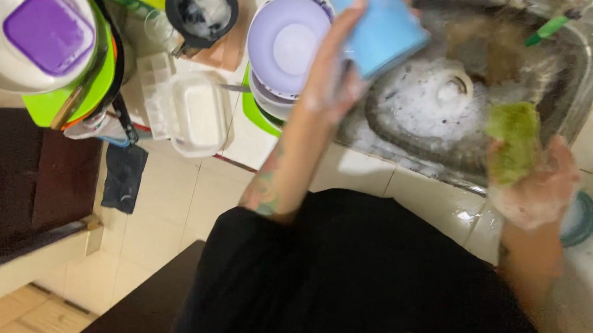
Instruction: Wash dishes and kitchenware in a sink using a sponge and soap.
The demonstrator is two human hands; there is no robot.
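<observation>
Blue plastic cup (378, 19) is gripped by the soapy left hand (328, 79) above the sink's (581, 105) left part, its long axis tilted up-left. Right hand (541, 182) closes around a green sponge (514, 141), lower and right of the cup, near the sink's front edge.

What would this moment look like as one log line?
left hand: holds blue cup | right hand: holds green sponge | sink: soapy

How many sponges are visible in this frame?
1: a green sponge in the soapy right hand, over the sink's near edge. Suds may hide others. The left hand holds a blue cup.
</observation>
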